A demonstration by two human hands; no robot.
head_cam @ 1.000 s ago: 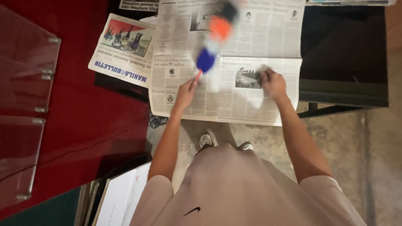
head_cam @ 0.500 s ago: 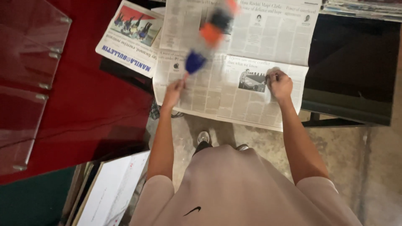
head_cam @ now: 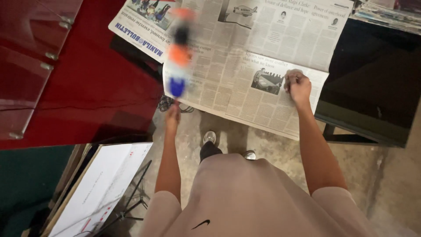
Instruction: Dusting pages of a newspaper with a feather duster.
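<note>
Left hand [head_cam: 172,115] is gripping the low end of a blurred duster [head_cam: 179,48], fingers curled round it. Duster's long axis is running near vertical, pointing away from the person, over the newspaper's [head_cam: 245,83] left edge. Right hand [head_cam: 298,85] is resting fisted on the newspaper's right part, w/ dark counter [head_cam: 372,83] just right of it.

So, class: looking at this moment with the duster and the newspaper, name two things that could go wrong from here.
1. The open newspaper overhangs the table edge and is pinned only by the right hand; a stroke of the duster might tear it or drag it off.
2. The duster, held in the left hand, is blurred with swinging, so it could knock the folded paper beside it onto the floor.
</note>
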